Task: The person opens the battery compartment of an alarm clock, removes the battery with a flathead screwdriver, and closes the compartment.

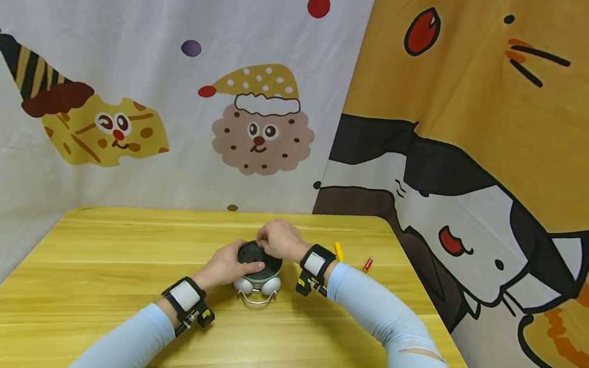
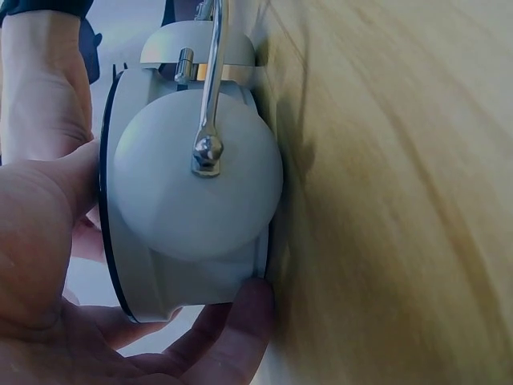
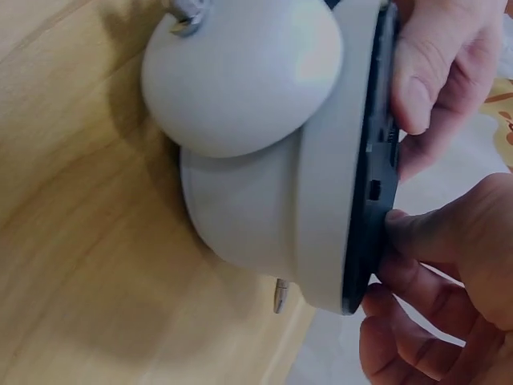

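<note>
A white twin-bell alarm clock point(image 1: 258, 268) lies face down on the table, its black back point(image 1: 266, 266) turned up and its bells and wire handle toward me. My left hand point(image 1: 226, 267) grips it from the left, thumb across the back and fingertips point(image 2: 252, 309) low round the white side. At the far edge of the back, my right hand point(image 1: 281, 240) has its thumb and curled forefinger pinched together against the black surface. I cannot tell which small part they pinch. One metal foot point(image 3: 280, 295) sticks out from the casing near this hand.
The pale wooden table point(image 1: 136, 252) carries a yellow stick-like object point(image 1: 339, 251) and a small red cylinder point(image 1: 367, 265), both beyond my right wrist. Printed cloth point(image 1: 252, 192) hangs behind the table and along its right side.
</note>
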A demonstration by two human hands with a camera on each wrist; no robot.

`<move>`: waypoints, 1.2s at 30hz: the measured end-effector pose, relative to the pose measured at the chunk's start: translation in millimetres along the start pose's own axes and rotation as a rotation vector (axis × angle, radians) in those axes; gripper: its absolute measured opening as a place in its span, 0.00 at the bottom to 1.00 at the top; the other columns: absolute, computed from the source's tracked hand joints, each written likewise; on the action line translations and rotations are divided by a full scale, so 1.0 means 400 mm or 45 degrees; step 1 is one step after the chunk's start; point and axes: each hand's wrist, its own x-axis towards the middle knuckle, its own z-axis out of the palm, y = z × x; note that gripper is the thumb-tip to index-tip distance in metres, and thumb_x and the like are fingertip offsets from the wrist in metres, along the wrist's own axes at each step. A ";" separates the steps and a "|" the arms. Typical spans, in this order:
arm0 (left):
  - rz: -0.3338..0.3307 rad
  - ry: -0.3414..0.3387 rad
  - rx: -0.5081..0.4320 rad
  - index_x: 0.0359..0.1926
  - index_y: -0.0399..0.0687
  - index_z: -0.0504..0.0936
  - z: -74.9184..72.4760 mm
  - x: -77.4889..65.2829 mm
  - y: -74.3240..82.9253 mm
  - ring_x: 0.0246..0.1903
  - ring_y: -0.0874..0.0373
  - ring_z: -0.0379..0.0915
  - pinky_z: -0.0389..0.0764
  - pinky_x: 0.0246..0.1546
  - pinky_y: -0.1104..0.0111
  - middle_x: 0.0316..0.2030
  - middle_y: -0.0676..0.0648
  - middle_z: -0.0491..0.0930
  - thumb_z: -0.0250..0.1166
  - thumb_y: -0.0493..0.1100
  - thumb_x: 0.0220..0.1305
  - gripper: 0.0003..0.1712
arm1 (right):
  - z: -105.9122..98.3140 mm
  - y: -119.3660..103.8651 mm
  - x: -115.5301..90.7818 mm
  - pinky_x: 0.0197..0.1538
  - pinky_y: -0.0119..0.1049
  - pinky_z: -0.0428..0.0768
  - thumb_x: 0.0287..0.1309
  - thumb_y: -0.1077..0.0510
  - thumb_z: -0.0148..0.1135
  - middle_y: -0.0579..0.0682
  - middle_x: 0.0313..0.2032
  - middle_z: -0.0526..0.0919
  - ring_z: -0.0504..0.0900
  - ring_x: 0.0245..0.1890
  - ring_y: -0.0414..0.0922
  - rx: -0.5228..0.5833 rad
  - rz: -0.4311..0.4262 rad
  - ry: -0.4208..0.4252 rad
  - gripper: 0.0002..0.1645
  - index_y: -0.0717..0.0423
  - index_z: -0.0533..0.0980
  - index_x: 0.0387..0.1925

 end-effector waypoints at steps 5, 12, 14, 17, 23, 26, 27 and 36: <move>-0.006 0.003 -0.006 0.73 0.38 0.78 0.000 -0.001 0.001 0.58 0.45 0.85 0.86 0.60 0.47 0.63 0.36 0.87 0.79 0.64 0.70 0.45 | 0.000 -0.002 -0.006 0.42 0.34 0.88 0.75 0.53 0.75 0.41 0.39 0.97 0.92 0.41 0.42 -0.015 -0.003 0.034 0.07 0.44 0.95 0.40; 0.006 0.003 0.001 0.73 0.38 0.78 0.001 0.000 0.002 0.57 0.46 0.86 0.86 0.58 0.48 0.62 0.36 0.88 0.79 0.63 0.70 0.44 | 0.001 -0.005 -0.011 0.41 0.34 0.89 0.74 0.53 0.76 0.41 0.39 0.97 0.92 0.40 0.42 -0.031 -0.003 0.062 0.06 0.44 0.96 0.40; 0.006 0.004 0.006 0.73 0.38 0.78 0.001 0.000 0.003 0.57 0.46 0.86 0.86 0.58 0.48 0.62 0.36 0.88 0.79 0.63 0.70 0.44 | 0.002 -0.005 -0.013 0.41 0.34 0.90 0.73 0.54 0.76 0.41 0.39 0.97 0.92 0.39 0.42 -0.033 -0.003 0.069 0.06 0.43 0.96 0.40; 0.003 0.005 0.007 0.74 0.38 0.78 0.001 -0.002 0.004 0.58 0.45 0.86 0.86 0.59 0.47 0.63 0.35 0.88 0.79 0.63 0.70 0.45 | 0.004 -0.005 -0.015 0.40 0.34 0.89 0.72 0.53 0.77 0.41 0.38 0.97 0.92 0.39 0.41 -0.038 0.001 0.082 0.05 0.43 0.96 0.39; 0.005 -0.001 0.002 0.74 0.38 0.78 0.001 -0.003 0.005 0.59 0.44 0.86 0.86 0.60 0.47 0.64 0.35 0.87 0.79 0.63 0.70 0.45 | 0.007 -0.004 -0.018 0.39 0.34 0.88 0.73 0.53 0.77 0.40 0.37 0.96 0.91 0.38 0.40 -0.040 0.015 0.082 0.06 0.42 0.95 0.37; 0.010 0.001 0.007 0.74 0.38 0.78 0.001 -0.002 0.006 0.59 0.44 0.86 0.87 0.59 0.47 0.64 0.35 0.87 0.79 0.64 0.70 0.45 | 0.007 -0.002 -0.019 0.39 0.33 0.88 0.73 0.53 0.76 0.40 0.38 0.97 0.92 0.39 0.41 -0.028 0.010 0.073 0.07 0.42 0.96 0.38; 0.010 0.001 0.009 0.74 0.38 0.78 0.001 -0.002 0.007 0.58 0.44 0.86 0.87 0.59 0.48 0.64 0.35 0.87 0.79 0.64 0.70 0.46 | 0.008 -0.001 -0.020 0.39 0.33 0.88 0.74 0.53 0.76 0.41 0.38 0.97 0.92 0.39 0.41 -0.020 0.009 0.068 0.07 0.43 0.96 0.38; 0.017 -0.003 0.016 0.73 0.37 0.78 0.000 0.004 0.000 0.59 0.44 0.86 0.87 0.59 0.48 0.64 0.35 0.87 0.79 0.64 0.70 0.45 | 0.030 0.025 -0.045 0.37 0.30 0.81 0.76 0.53 0.73 0.45 0.41 0.93 0.86 0.38 0.40 0.047 -0.061 0.072 0.09 0.44 0.95 0.50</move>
